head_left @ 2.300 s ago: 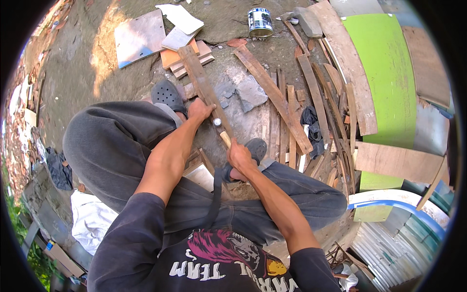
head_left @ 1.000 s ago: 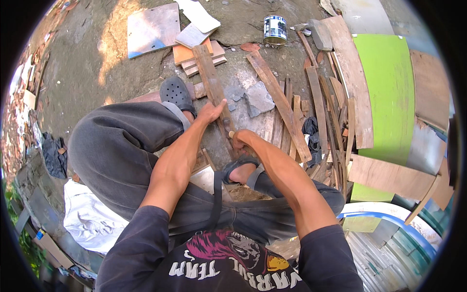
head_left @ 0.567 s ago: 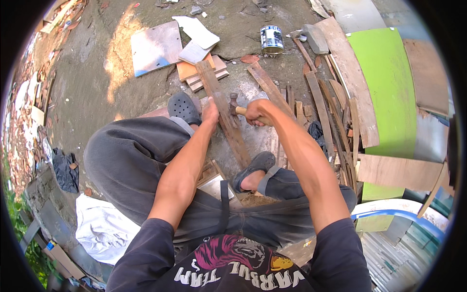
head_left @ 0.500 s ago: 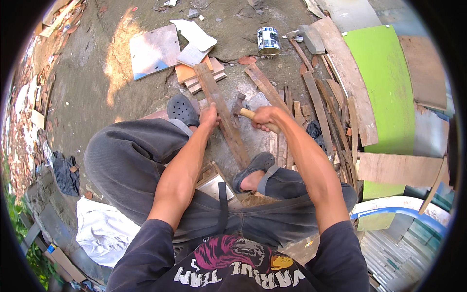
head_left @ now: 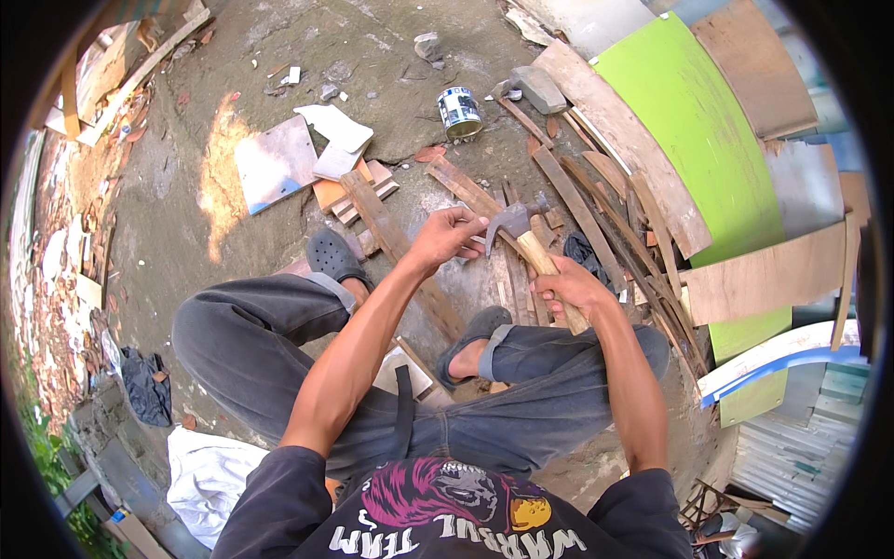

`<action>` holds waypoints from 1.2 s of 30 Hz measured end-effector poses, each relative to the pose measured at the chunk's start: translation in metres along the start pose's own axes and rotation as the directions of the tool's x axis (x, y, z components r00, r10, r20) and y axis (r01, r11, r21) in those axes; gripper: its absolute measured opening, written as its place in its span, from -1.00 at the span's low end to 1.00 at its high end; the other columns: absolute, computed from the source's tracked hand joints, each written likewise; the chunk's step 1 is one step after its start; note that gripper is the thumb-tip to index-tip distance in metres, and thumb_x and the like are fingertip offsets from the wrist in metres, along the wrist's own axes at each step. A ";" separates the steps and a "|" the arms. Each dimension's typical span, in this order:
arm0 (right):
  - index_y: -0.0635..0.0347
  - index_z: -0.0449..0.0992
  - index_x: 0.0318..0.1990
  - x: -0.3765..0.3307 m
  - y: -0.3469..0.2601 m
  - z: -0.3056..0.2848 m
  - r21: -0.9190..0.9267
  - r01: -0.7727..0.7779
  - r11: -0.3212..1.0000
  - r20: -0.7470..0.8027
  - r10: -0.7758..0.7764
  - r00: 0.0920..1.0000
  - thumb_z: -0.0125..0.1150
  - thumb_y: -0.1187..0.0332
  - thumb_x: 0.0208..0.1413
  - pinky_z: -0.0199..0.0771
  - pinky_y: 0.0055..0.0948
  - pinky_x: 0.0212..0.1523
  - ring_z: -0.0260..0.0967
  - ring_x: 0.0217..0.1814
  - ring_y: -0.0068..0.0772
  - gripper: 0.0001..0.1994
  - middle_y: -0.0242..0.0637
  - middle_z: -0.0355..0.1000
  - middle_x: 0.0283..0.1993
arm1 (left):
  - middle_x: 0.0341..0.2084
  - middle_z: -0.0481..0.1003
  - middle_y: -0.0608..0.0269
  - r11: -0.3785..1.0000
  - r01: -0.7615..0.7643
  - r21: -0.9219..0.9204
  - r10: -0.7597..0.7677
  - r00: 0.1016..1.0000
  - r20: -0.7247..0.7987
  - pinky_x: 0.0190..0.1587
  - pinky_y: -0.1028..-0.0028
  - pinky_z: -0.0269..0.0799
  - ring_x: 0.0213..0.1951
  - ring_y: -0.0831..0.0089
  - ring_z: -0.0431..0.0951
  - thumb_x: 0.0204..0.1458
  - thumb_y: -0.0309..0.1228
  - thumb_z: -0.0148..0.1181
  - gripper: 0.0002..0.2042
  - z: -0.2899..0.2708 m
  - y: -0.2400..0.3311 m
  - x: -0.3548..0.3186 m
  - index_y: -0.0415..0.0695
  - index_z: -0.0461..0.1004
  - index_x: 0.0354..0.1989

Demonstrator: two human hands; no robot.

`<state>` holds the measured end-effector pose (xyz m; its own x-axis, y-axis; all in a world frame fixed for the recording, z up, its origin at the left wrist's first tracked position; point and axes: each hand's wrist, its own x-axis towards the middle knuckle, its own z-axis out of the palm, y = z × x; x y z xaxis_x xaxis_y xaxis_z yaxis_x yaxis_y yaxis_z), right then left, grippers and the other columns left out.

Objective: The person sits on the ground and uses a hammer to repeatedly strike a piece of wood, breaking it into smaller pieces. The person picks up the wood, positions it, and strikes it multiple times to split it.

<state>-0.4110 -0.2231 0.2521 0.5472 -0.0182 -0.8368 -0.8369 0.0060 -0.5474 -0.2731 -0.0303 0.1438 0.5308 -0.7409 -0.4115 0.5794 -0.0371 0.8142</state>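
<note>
My right hand (head_left: 570,287) is wrapped around the pale wooden handle of a claw hammer (head_left: 533,250), raised over the ground with its metal head up and to the left. Close beside the hammer's claw is my left hand (head_left: 449,238), its thumb and fingertips drawn together. Anything pinched there is too small to make out. Below my left forearm a worn brown plank (head_left: 377,212) slopes from a small stack of wood pieces (head_left: 380,188) towards my right shoe (head_left: 473,345). A second plank (head_left: 458,184) lies just beyond both hands.
A paint can (head_left: 459,114) stands ahead, with a square board (head_left: 277,166) to its left. On the right are loose wood strips (head_left: 579,200), a long green panel (head_left: 684,130) and corrugated metal sheets (head_left: 792,466). White cloth (head_left: 209,480) lies at lower left.
My left hand has let go of the plank and moved right to the hammer's head. The hammer has risen and turned in my right hand. The view has shifted.
</note>
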 end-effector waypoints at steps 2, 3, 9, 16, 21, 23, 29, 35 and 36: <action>0.16 0.30 -0.24 -0.010 0.007 0.004 0.061 -0.013 0.998 -0.042 0.016 0.999 0.18 0.50 0.04 0.19 -0.52 -0.75 0.15 -0.70 -0.63 -0.82 -0.46 0.20 -0.58 | -0.30 0.53 0.27 0.999 0.021 0.035 -0.020 1.000 -0.021 -0.30 0.51 0.57 -0.40 0.50 0.56 0.15 -0.21 0.25 -0.70 0.011 -0.003 -0.001 -0.24 0.50 -0.22; 0.17 0.30 -0.25 -0.013 0.012 0.005 0.091 -0.020 0.996 -0.060 0.025 0.998 0.17 0.50 0.04 0.19 -0.52 -0.75 0.16 -0.69 -0.62 -0.83 -0.45 0.21 -0.58 | -0.34 0.50 0.29 0.996 0.025 0.081 -0.023 1.000 -0.015 -0.31 0.51 0.56 -0.37 0.49 0.57 0.16 -0.21 0.24 -0.71 0.011 -0.010 0.001 -0.23 0.50 -0.24; 0.20 0.32 -0.25 0.024 0.066 0.005 0.255 0.007 0.967 -0.098 0.019 0.995 0.14 0.50 0.07 0.26 -0.48 -0.72 0.21 -0.65 -0.57 -0.87 -0.42 0.25 -0.56 | -0.42 0.51 0.30 0.893 0.373 0.254 -0.394 0.919 0.037 -0.36 0.51 0.55 -0.34 0.49 0.58 0.16 -0.12 0.22 -0.67 -0.002 -0.063 -0.002 -0.20 0.50 -0.34; 0.29 0.36 -0.30 0.051 0.074 -0.008 0.123 0.021 0.992 -0.168 0.000 0.986 0.16 0.47 0.04 0.33 -0.40 -0.68 0.28 -0.63 -0.47 -0.87 -0.31 0.31 -0.54 | -0.38 0.60 0.18 0.670 0.406 0.621 -0.145 0.893 -0.427 -0.39 0.46 0.52 -0.51 0.42 0.57 0.19 0.00 0.11 -0.55 -0.099 -0.130 0.010 -0.23 0.54 -0.19; 0.44 0.41 -0.25 0.044 0.092 -0.016 0.012 0.036 0.999 -0.233 -0.032 0.972 0.16 0.44 0.01 0.41 -0.33 -0.64 0.37 -0.63 -0.39 -0.78 -0.20 0.39 -0.55 | -0.13 0.51 0.13 0.983 0.163 0.085 -0.090 0.830 -0.550 -0.29 0.38 0.49 -0.31 0.41 0.54 0.21 0.04 0.05 -0.41 -0.105 -0.106 0.014 -0.26 0.29 0.15; 0.49 0.42 -0.24 0.033 0.084 -0.012 -0.066 0.057 0.996 -0.281 -0.073 0.957 0.13 0.45 -0.01 0.42 -0.32 -0.63 0.40 -0.64 -0.35 -0.76 -0.16 0.42 -0.56 | -0.01 0.48 0.05 0.907 0.333 0.259 -0.171 0.852 -0.495 -0.26 0.40 0.50 -0.22 0.30 0.57 0.20 0.03 0.08 -0.36 -0.130 -0.130 0.012 -0.28 0.21 0.23; 0.44 0.43 -0.26 0.003 0.088 -0.006 -0.294 -0.038 0.955 -0.335 -0.066 0.940 0.18 0.39 -0.01 0.40 -0.36 -0.62 0.41 -0.66 -0.39 -0.76 -0.16 0.44 -0.60 | -0.30 0.46 0.13 0.825 0.556 0.103 -0.413 0.717 -0.562 -0.48 0.46 0.38 -0.42 0.42 0.46 0.07 -0.13 0.33 -0.37 -0.124 -0.241 -0.008 -0.41 0.31 0.12; 0.48 0.43 -0.22 -0.025 0.119 0.001 -0.323 -0.107 0.940 -0.377 -0.024 0.926 0.18 0.37 -0.01 0.43 -0.33 -0.56 0.43 -0.63 -0.37 -0.71 -0.15 0.45 -0.60 | -0.51 0.45 0.16 0.765 0.623 0.164 -0.511 0.742 -0.433 -0.57 0.43 0.33 -0.54 0.46 0.44 -0.01 -0.17 0.41 -0.37 -0.090 -0.264 0.015 -0.53 0.37 0.01; 0.48 0.43 -0.21 -0.028 0.121 0.003 -0.342 -0.120 0.932 -0.395 -0.027 0.918 0.18 0.37 -0.01 0.44 -0.32 -0.55 0.44 -0.62 -0.35 -0.70 -0.14 0.45 -0.59 | -0.49 0.47 0.14 0.749 0.639 0.175 -0.539 0.742 -0.399 -0.55 0.43 0.36 -0.51 0.43 0.46 -0.01 -0.18 0.41 -0.40 -0.097 -0.268 0.026 -0.52 0.39 -0.03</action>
<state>-0.5278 -0.2194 0.2091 0.5187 -0.4123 -0.7490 -0.8509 -0.3341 -0.4053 -0.3546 0.0259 -0.1248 0.3286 -0.2616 -0.9075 0.6652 -0.6181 0.4190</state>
